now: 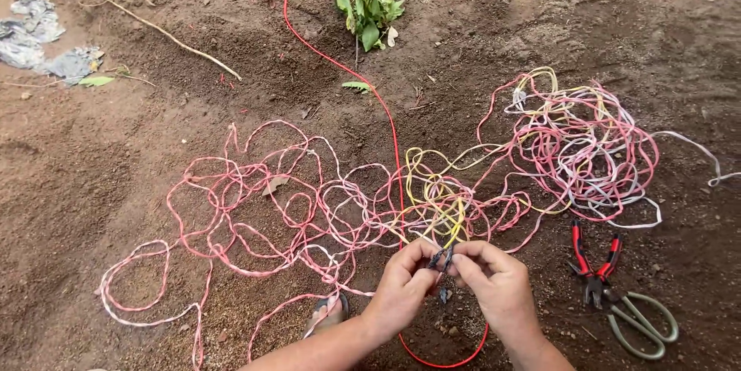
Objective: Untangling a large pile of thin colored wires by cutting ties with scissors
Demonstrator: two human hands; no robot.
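Currently, left hand (pixel 401 287) and right hand (pixel 494 282) pinch a small dark clip (pixel 441 258) on the yellow wire (pixel 451 220) — fingers clenched; next, judged, needs steady fine grip.

No packages, labels, signs or screens anywhere here that I can make out: just bare ground. The nearest thing to wrapping is some crumpled grey scrap (pixel 35 35) lying at the far left edge.

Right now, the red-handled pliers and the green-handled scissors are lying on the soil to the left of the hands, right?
No. The head view shows the red-handled pliers and green-handled scissors lying on the soil to the right of the hands, beside the right hand.
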